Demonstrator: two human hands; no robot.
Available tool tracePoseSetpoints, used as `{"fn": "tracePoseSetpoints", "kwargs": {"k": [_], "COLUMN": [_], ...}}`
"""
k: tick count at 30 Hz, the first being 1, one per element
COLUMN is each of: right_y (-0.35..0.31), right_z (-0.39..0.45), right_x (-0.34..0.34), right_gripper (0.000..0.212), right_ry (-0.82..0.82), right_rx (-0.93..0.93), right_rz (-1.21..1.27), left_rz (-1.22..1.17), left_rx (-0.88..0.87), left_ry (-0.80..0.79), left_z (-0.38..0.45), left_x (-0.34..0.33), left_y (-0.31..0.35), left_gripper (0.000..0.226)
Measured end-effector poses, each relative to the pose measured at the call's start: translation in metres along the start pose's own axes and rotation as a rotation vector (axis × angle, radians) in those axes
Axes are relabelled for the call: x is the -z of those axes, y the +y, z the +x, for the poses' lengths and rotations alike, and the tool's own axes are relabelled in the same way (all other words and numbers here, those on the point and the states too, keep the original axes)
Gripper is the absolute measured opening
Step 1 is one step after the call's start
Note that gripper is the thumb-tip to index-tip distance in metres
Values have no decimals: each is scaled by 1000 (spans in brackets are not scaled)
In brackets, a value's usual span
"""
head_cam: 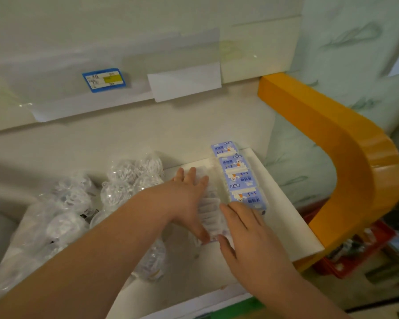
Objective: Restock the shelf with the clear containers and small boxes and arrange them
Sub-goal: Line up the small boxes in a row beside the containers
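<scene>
Both forearms reach in from the bottom edge, and the right hand (249, 236) lies flat and low on the white shelf (293, 226), fingers straight and a little spread, tips touching the near end of a row of small clear packs (211, 210). Left hand (189, 199) comes across from the left and covers that same row, fingers stretched forward over the far end, thumb down at the near end, pressing rather than curling round it. Just to the right, touching that row, runs a line of 4 blue boxes (238, 178) with a cartoon figure and "1+1" printed on them, laid end to end toward the back of the shelf. Over on the left sits a cluster of round clear containers (124, 180) filled with white sticks, some wrapped in crinkled plastic. Up above, a blue and yellow price tag (104, 79) sits behind a clear strip, and an orange curved rail (355, 157) wraps round the shelf's right end.
</scene>
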State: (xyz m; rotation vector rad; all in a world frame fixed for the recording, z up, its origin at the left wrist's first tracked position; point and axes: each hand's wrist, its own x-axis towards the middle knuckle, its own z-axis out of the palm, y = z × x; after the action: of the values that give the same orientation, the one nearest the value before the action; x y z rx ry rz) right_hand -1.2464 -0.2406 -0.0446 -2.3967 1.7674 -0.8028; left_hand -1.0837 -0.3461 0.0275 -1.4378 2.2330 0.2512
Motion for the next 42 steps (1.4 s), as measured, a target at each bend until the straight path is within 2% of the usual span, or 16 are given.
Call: {"fn": "tracePoseSetpoints", "kwargs": {"k": [4, 8, 10, 12, 18, 23, 29, 33, 39, 42], "right_y": [18, 44, 54, 59, 66, 73, 77, 80, 75, 71], "right_z": [7, 43, 70, 99, 161, 173, 178, 177, 152, 118], "right_x": [11, 18, 20, 20, 19, 12, 2, 1, 13, 27], "right_gripper": [47, 45, 42, 40, 58, 57, 56, 49, 44, 41], "right_ry": [73, 62, -9, -149, -376, -447, -429, -414, -180, -171], "right_rx": [-109, -262, -374, -466, -620, -612, -617, -607, -515, -423], "right_rz": [61, 175, 216, 219, 518, 509, 499, 510, 371, 346], "left_rz": [-10, -15, -32, -42, -82, -69, -65, -69, -91, -118], "left_rx": [27, 54, 57, 56, 71, 57, 39, 44, 25, 34], "left_ry": [-1, -22, -31, -38, -16, -22, -18, 2, 97, 132], "left_z": [14, 31, 36, 41, 57, 67, 74, 74, 60, 48], "left_x": [8, 17, 22, 24, 18, 15, 14, 12, 13, 9], "left_y": [-4, -9, -11, -13, -23, -22, -19, -20, -19, -17], "left_gripper": [148, 148, 147, 146, 144, 145, 147, 147, 142, 135]}}
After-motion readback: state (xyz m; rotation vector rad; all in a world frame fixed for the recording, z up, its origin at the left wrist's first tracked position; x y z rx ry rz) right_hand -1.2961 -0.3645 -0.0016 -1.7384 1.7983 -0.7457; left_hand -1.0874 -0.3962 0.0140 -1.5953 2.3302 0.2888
